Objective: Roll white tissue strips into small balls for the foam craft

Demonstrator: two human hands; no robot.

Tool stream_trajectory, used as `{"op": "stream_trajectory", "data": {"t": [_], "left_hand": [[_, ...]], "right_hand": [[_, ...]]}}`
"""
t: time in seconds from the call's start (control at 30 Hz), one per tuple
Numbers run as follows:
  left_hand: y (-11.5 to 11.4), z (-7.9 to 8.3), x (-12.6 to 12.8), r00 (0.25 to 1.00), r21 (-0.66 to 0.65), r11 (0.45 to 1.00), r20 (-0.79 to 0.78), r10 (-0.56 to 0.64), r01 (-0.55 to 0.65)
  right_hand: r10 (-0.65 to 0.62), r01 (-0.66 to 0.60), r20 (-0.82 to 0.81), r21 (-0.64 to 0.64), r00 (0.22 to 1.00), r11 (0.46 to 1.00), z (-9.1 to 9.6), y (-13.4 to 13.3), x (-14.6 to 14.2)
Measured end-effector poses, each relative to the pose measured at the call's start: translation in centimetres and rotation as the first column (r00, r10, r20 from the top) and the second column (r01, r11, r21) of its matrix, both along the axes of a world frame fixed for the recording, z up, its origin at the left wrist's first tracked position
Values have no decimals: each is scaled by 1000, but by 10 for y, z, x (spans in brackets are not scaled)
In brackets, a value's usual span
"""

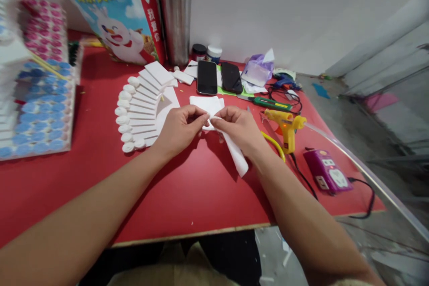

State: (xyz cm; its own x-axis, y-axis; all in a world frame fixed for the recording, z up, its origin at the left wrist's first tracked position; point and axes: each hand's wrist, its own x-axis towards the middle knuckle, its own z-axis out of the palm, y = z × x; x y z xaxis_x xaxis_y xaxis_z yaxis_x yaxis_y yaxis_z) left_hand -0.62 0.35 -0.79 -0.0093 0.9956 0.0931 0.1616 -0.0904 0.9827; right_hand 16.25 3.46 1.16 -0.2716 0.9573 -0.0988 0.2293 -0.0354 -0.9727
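Observation:
Both my hands meet over the middle of the red table, pinching a white strip (235,154) of soft paper or felt. My left hand (183,126) is closed at the strip's upper end, thumb against forefinger. My right hand (238,126) pinches the same end, and the rest of the strip hangs down below its palm. Just beyond the fingertips lies a small stack of white sheets (206,102). Left of my left hand, several white rolled rosettes (122,120) sit at the ends of a fan of white strips (142,115).
A yellow glue gun (286,127) with a long clear stick lies at right, near a purple power box (328,172) and a green-handled tool (272,103). Two phones (207,77) lie behind. A steel flask (176,20) stands at back; blue and pink rosettes (43,118) fill the left.

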Motion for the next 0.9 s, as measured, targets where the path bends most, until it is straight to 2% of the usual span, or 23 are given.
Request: {"op": "stream_trajectory", "data": {"t": [0.07, 0.1, 0.13, 0.27, 0.33, 0.43, 0.53, 0.6, 0.67, 0.73, 0.8, 0.83, 0.9], "left_hand": [[-1, -3, 2, 999, 31, 999, -24, 24, -23], [-1, -4, 3, 998, 67, 997, -55, 40, -36], [-1, -5, 4, 993, 122, 991, -102, 62, -49], [0, -6, 1, 935, 384, 923, -318, 160, -27], [1, -6, -1, 903, 486, 874, -380, 200, 11], [0, -7, -2, 856, 569, 819, -455, 245, 68], [-2, -8, -1, 824, 587, 802, -505, 257, 110], [-3, -8, 1, 835, 591, 797, -496, 238, 124], [-4, -6, 1, 888, 575, 811, -422, 184, 105], [-4, -3, 1, 959, 475, 878, -270, 84, 56], [-3, 0, 0, 998, 258, 966, -59, -20, 35], [-3, 2, 0, 997, 142, 989, 46, -58, 51], [-3, 4, 0, 977, -14, 994, 190, -101, 105]], "right_hand": [[-77, 55, 99, 206, 992, 977, -3, -2, -3], [-108, 75, 116, 259, 987, 963, -4, -3, -4], [-120, 90, 104, 257, 987, 962, -4, -4, -5], [-84, 80, -101, -47, 991, 996, 0, -9, -9], [-88, 68, -178, -116, 980, 991, 4, -10, -9], [-98, 73, -210, -122, 973, 990, 6, -12, -10], [-103, 89, -190, -83, 976, 993, 6, -12, -9], [-107, 100, -178, -45, 978, 994, 6, -11, -6], [-92, 90, -166, -20, 982, 996, 6, -10, -3], [-51, 51, -147, -6, 988, 999, 8, -8, 0], [-1, 2, -131, 6, 991, 1000, 10, -7, 3], [20, -18, -125, 14, 992, 1000, 11, -6, 4], [49, -46, -117, 30, 992, 998, 12, -5, 6]]}}
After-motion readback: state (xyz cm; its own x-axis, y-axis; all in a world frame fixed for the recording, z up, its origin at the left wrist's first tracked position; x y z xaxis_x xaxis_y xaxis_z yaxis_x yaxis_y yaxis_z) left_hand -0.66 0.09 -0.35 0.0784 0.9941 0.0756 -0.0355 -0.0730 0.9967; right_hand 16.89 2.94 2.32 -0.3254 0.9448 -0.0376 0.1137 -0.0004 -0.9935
